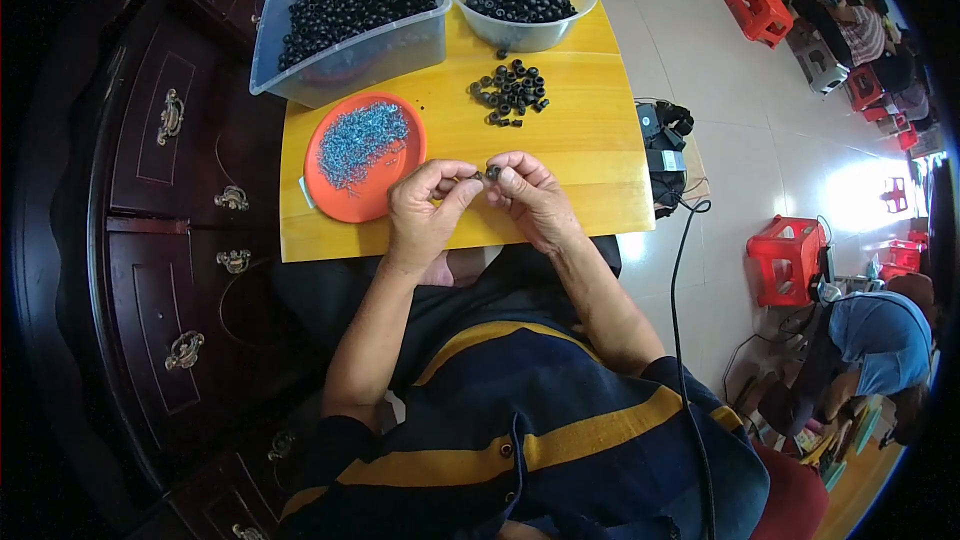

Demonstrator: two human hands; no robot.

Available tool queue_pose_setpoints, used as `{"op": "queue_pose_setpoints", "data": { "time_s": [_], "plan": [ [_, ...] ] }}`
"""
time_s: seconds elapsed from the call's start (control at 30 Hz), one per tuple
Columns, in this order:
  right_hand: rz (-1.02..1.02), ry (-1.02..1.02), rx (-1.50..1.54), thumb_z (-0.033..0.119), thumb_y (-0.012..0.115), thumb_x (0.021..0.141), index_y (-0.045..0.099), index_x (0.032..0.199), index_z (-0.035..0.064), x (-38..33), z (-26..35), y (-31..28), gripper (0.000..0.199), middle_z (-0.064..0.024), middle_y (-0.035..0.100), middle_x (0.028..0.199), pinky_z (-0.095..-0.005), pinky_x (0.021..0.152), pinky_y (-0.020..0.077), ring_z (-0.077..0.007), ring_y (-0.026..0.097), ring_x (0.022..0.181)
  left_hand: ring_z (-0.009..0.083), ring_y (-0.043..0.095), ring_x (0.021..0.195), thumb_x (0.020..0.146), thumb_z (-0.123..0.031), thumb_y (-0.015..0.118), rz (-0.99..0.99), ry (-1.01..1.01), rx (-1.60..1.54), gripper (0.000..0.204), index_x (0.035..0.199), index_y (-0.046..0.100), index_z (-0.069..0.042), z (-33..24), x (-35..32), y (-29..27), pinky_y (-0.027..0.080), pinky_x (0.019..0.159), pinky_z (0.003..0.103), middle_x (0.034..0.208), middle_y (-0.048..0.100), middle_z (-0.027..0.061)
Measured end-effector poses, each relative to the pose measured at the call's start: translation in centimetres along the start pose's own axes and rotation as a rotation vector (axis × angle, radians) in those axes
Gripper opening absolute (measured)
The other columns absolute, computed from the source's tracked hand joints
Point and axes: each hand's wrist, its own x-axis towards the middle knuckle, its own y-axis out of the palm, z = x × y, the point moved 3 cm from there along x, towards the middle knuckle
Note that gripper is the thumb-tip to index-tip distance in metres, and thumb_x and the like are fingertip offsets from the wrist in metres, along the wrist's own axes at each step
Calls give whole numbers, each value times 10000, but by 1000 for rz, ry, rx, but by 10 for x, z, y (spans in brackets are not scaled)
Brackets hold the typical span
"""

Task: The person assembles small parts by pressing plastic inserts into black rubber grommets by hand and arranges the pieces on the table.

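Over the near part of the yellow table (pixel 590 155), my two hands meet at the fingertips. My right hand (pixel 540 205) pinches a small black round piece (pixel 492 172) between thumb and fingers. Thumb and forefinger of my left hand (pixel 425 208) are pressed together beside that piece; what they hold is too small to make out. Left of them lies a red-orange plate (pixel 372 202) with a heap of small silvery-blue metal pieces (pixel 362 142), perhaps screws. Beyond my hands, a loose group of black hollow pieces (pixel 515 90) is scattered on the tabletop.
At the back stand a clear rectangular bin (pixel 400 62) and a round clear tub (pixel 520 36), both holding many black pieces. A dark wooden cabinet (pixel 150 170) is close on the left. A black cable (pixel 677 290) hangs at the right. Red stools (pixel 785 258) and other people are farther right.
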Motion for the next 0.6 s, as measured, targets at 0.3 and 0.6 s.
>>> {"op": "queue_pose_setpoints", "data": {
  "time_s": [0.3,0.6],
  "plan": [
    [24,-13,-54,178,693,965,656,1121,59,1,0,-2,199,-8,683,998,-262,827,500,-100,614,884,130,703,748,827,61,741,53,119,106,120,933,707,15,-18,4,3,560,674,258,850,721,67],
    [16,-30,-129,167,727,939,678,1086,50,-1,2,-4,195,-15,699,966,-259,812,505,-103,618,867,106,678,782,827,63,751,88,140,167,126,936,710,16,-17,3,3,550,691,241,882,703,54]
  ]
}}
